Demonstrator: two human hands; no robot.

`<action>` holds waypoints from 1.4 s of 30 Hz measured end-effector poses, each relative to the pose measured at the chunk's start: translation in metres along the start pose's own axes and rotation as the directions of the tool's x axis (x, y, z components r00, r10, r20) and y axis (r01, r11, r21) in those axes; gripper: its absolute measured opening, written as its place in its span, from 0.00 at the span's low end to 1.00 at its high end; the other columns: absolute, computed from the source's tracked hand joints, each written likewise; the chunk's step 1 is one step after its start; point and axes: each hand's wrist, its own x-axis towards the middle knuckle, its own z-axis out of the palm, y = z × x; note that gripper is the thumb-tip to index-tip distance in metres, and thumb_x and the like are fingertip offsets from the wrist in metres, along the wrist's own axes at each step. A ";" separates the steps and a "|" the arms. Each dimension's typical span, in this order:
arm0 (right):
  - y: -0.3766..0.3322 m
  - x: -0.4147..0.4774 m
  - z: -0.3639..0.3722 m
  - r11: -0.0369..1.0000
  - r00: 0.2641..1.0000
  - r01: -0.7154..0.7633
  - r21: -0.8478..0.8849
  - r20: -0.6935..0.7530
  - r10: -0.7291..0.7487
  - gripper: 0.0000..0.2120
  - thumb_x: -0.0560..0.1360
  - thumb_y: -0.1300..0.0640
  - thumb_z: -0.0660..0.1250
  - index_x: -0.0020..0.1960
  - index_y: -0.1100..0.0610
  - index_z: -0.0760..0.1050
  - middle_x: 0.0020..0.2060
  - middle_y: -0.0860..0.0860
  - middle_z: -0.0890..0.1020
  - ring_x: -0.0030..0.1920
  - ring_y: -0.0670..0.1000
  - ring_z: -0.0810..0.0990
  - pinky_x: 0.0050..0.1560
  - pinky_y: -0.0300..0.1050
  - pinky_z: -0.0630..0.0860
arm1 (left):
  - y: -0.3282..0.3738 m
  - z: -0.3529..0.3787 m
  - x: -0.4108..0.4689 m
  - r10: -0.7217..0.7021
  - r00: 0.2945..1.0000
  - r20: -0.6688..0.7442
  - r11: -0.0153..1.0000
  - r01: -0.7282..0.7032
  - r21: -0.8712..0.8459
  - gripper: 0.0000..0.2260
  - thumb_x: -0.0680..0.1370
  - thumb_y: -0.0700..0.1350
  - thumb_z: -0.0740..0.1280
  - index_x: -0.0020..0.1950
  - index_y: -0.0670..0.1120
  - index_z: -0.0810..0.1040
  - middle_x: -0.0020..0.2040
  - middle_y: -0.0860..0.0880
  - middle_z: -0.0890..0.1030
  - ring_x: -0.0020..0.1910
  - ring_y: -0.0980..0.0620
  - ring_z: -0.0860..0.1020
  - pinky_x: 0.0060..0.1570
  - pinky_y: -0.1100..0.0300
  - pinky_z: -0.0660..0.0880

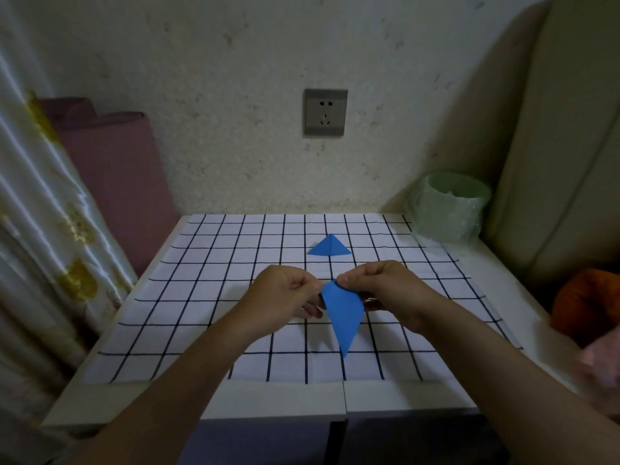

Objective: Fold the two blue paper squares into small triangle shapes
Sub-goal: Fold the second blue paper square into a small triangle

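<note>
A white surface (402, 402) covered by a grid-lined cloth (201, 313) fills the lower middle of the frame, where the left hand (285, 293) and right hand (379, 290) both pinch the upper end of 1 folded blue paper (344, 313) at centre, with 1 smaller blue triangle (329, 247) lying flat just above.

Two bare forearms show: the left forearm (188, 374) runs up from the lower left of the frame, the right forearm (486, 357) from the lower right. Both are uncovered from the frame's edge to the wrist. The left grip (285, 293) and the right grip (379, 286), near the middle of the frame, are bare hands. A short, plain thumbnail (344, 280) shows on the right one.
</note>
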 end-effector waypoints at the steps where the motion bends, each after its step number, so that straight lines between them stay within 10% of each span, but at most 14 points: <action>1: 0.000 0.000 0.000 1.000 1.000 0.003 -0.002 0.000 -0.003 0.07 0.71 0.50 0.75 0.44 0.53 0.85 0.44 0.52 0.87 0.49 0.54 0.85 0.57 0.54 0.80 | 0.000 0.000 0.000 0.009 1.000 -0.001 1.000 -0.009 0.019 0.09 0.81 0.43 0.65 0.44 0.45 0.82 0.38 0.49 0.86 0.38 0.51 0.85 0.38 0.64 0.81; 10: 0.001 0.000 0.004 0.998 0.999 0.051 -0.026 0.006 -0.051 0.05 0.73 0.53 0.73 0.43 0.54 0.86 0.43 0.52 0.87 0.45 0.50 0.84 0.47 0.44 0.80 | 0.003 0.000 0.000 -0.039 0.999 -0.011 0.995 0.037 -0.096 0.07 0.77 0.38 0.69 0.39 0.42 0.82 0.37 0.43 0.85 0.39 0.46 0.85 0.38 0.59 0.82; 17: 0.002 -0.001 0.008 0.995 0.997 0.063 -0.073 0.051 -0.060 0.05 0.74 0.53 0.72 0.46 0.54 0.85 0.45 0.52 0.87 0.52 0.57 0.83 0.58 0.55 0.78 | -0.001 0.008 0.000 0.003 1.000 -0.030 0.999 -0.004 -0.039 0.07 0.77 0.43 0.71 0.39 0.44 0.81 0.37 0.46 0.85 0.40 0.52 0.85 0.38 0.60 0.82; 29: 0.005 0.000 0.006 0.993 0.995 0.088 -0.077 0.048 -0.084 0.05 0.75 0.60 0.71 0.42 0.57 0.85 0.34 0.47 0.85 0.31 0.38 0.79 0.32 0.28 0.73 | -0.009 -0.001 -0.002 -0.067 0.996 0.060 0.993 0.061 0.104 0.09 0.79 0.43 0.67 0.40 0.45 0.82 0.36 0.48 0.86 0.37 0.52 0.85 0.40 0.59 0.82; 37: 0.006 0.002 0.012 0.997 1.000 0.025 -0.071 0.003 -0.025 0.11 0.75 0.45 0.69 0.47 0.51 0.85 0.43 0.50 0.86 0.44 0.52 0.83 0.49 0.48 0.79 | -0.008 0.000 -0.003 -0.028 0.998 -0.049 0.999 0.030 0.044 0.09 0.81 0.43 0.63 0.43 0.43 0.77 0.34 0.48 0.84 0.34 0.49 0.83 0.37 0.58 0.81; 42: 0.007 0.001 0.005 0.998 0.999 -0.032 -0.047 0.011 0.033 0.10 0.75 0.47 0.70 0.50 0.53 0.84 0.43 0.50 0.86 0.41 0.48 0.85 0.40 0.40 0.79 | -0.019 0.001 0.000 -0.044 0.996 -0.081 0.997 0.050 0.066 0.03 0.80 0.45 0.64 0.49 0.49 0.78 0.43 0.53 0.83 0.40 0.55 0.82 0.45 0.50 0.83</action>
